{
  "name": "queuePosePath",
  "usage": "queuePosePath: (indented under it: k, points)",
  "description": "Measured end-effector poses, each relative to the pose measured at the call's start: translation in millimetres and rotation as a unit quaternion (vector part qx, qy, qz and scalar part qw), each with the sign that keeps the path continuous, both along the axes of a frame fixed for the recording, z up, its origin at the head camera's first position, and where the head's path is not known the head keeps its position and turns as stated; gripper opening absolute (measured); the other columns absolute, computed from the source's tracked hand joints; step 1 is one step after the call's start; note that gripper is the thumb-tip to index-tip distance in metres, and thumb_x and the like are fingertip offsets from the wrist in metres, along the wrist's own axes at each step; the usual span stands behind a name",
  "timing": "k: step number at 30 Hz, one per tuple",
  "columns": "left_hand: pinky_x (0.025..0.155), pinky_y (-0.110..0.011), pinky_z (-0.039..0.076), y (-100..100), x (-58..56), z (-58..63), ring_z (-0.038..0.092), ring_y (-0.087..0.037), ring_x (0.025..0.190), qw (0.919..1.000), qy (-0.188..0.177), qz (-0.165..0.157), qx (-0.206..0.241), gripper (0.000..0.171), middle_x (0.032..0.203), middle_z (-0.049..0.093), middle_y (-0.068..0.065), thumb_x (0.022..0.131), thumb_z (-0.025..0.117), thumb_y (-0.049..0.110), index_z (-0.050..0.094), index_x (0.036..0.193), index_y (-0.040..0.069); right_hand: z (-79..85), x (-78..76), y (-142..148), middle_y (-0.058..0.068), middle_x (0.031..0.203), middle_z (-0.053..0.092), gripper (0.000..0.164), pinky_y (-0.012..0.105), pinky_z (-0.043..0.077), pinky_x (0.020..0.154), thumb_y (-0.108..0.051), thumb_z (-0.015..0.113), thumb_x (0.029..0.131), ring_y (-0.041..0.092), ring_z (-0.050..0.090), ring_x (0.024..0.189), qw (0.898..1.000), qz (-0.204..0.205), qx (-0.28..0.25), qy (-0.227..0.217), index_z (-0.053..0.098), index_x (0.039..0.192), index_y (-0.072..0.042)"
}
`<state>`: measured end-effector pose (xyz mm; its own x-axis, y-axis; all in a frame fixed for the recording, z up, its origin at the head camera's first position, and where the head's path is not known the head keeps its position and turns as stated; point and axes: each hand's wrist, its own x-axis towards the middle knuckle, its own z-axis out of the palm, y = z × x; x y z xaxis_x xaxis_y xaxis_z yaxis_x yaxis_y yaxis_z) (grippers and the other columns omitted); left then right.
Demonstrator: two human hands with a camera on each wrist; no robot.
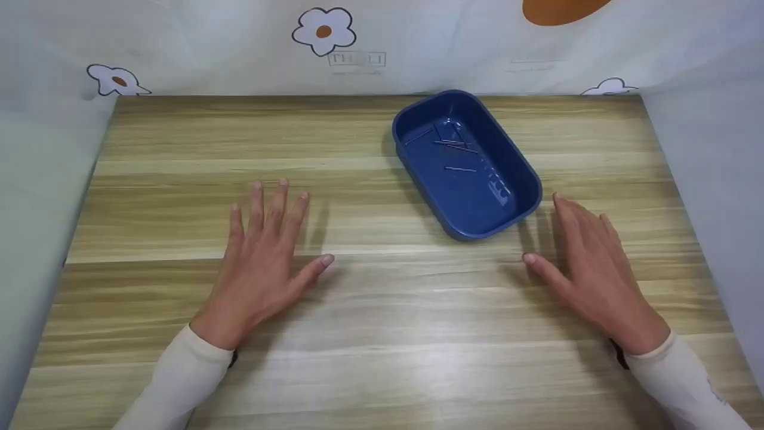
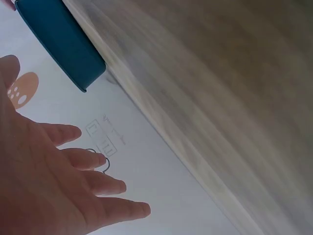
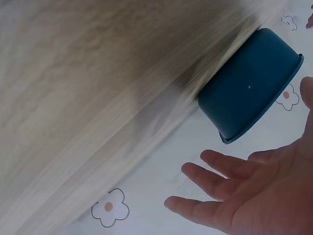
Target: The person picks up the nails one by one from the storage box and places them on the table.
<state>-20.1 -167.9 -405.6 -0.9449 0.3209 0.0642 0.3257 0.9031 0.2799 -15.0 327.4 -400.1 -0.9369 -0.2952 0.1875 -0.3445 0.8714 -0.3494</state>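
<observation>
A blue rectangular tub [image 1: 427,191] stands at an angle near the back of the wooden table, right of the middle. Several thin metal pieces, like nails or pins [image 1: 461,169], lie scattered on its floor. To the left, my left hand [image 1: 256,275] is held over the table with fingers spread and nothing in it. My right hand [image 1: 600,275] is beside the tub's near right corner, its thumb apart from the fingers, also holding nothing. In the right wrist view the tub's outer wall [image 3: 244,83] shows beyond the extended fingers [image 3: 205,181].
Behind the wooden table [image 1: 358,334] hangs a pale sheet [image 1: 430,48] printed with flowers. White side panels [image 1: 704,155] border the table on the left and right. The tub's far end reaches the table's back edge.
</observation>
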Motion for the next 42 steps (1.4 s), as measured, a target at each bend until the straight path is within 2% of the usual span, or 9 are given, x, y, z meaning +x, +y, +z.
queuePosePath:
  k: [6, 13, 19, 23, 26, 30, 35, 42]
  points:
    - [0.128, -0.075, 0.017, 2.9, -2.7, 2.5, 0.012, -0.048, 0.168, 0.9992, 0.02, 0.001, 0.034, 0.09, 0.18, 0.025, -0.02, 0.104, 0.063, 0.062, 0.037, 0.171, 0.008, 0.0, -4.6, -1.2, 0.026, 0.167, 0.046, 0.091, 0.071, 0.034, 0.12, -0.031, 0.081, 0.099, 0.051, 0.045, 0.15, 0.998, -0.011, -0.052, 0.017, 0.032, 0.173, -0.013]
    - [0.126, -0.071, 0.028, 6.8, -4.9, 3.6, 0.025, -0.045, 0.165, 0.9957, 0.045, 0.005, 0.081, 0.078, 0.173, 0.04, -0.022, 0.105, 0.068, 0.051, 0.048, 0.165, 0.005, 1.0, -16.5, -4.6, 0.021, 0.166, 0.048, 0.078, 0.071, 0.034, 0.122, -0.025, 0.077, 0.105, 0.045, 0.043, 0.154, 0.99, -0.035, -0.133, -0.026, 0.038, 0.171, -0.009]
    - [0.115, -0.069, 0.045, 10.0, -6.8, 3.9, 0.041, -0.045, 0.158, 0.9863, 0.109, -0.011, 0.123, 0.065, 0.164, 0.053, -0.023, 0.103, 0.075, 0.038, 0.06, 0.154, 0.001, 3.9, -28.0, -5.0, 0.022, 0.164, 0.052, 0.071, 0.063, 0.036, 0.121, -0.024, 0.071, 0.108, 0.043, 0.046, 0.152, 0.979, -0.043, -0.192, -0.056, 0.039, 0.169, -0.006]
    - [0.11, -0.069, 0.05, 13.1, -8.4, 2.9, 0.047, -0.046, 0.154, 0.979, 0.141, -0.022, 0.145, 0.06, 0.159, 0.058, -0.024, 0.101, 0.078, 0.033, 0.064, 0.149, -0.001, 7.3, -32.0, -5.2, 0.021, 0.163, 0.053, 0.069, 0.062, 0.038, 0.119, -0.025, 0.07, 0.109, 0.04, 0.048, 0.152, 0.975, -0.049, -0.208, -0.062, 0.04, 0.168, -0.005]
    - [0.108, -0.07, 0.051, 16.0, -9.4, 3.1, 0.049, -0.045, 0.152, 0.9769, 0.136, -0.021, 0.163, 0.058, 0.158, 0.059, -0.023, 0.1, 0.078, 0.031, 0.065, 0.147, -0.001, 8.7, -33.5, -5.8, 0.02, 0.163, 0.054, 0.068, 0.06, 0.039, 0.119, -0.025, 0.07, 0.109, 0.038, 0.048, 0.152, 0.974, -0.051, -0.211, -0.059, 0.041, 0.168, -0.005]
    - [0.107, -0.069, 0.052, 20.3, -10.9, 6.2, 0.051, -0.042, 0.151, 0.9772, 0.111, -0.017, 0.18, 0.055, 0.157, 0.06, -0.021, 0.101, 0.077, 0.03, 0.066, 0.147, 0.001, 8.0, -37.6, -7.5, 0.021, 0.16, 0.056, 0.067, 0.058, 0.04, 0.118, -0.023, 0.07, 0.109, 0.038, 0.05, 0.15, 0.976, -0.046, -0.209, -0.05, 0.043, 0.166, -0.003]
    - [0.112, -0.065, 0.05, 26.3, -12.0, 8.2, 0.053, -0.039, 0.15, 0.977, 0.085, -0.013, 0.195, 0.055, 0.157, 0.061, -0.019, 0.102, 0.077, 0.031, 0.066, 0.148, 0.002, 5.7, -46.3, -11.6, 0.023, 0.16, 0.056, 0.065, 0.066, 0.042, 0.118, -0.021, 0.07, 0.109, 0.042, 0.051, 0.148, 0.973, -0.036, -0.218, -0.062, 0.044, 0.165, 0.0]
    - [0.12, -0.058, 0.045, 38.7, -16.8, 8.6, 0.053, -0.035, 0.15, 0.9716, 0.041, -0.008, 0.233, 0.053, 0.157, 0.061, -0.014, 0.104, 0.076, 0.033, 0.067, 0.147, 0.003, 2.7, -55.4, -16.1, 0.026, 0.158, 0.057, 0.064, 0.066, 0.044, 0.115, -0.017, 0.071, 0.108, 0.044, 0.055, 0.144, 0.972, -0.027, -0.219, -0.075, 0.045, 0.163, 0.002]
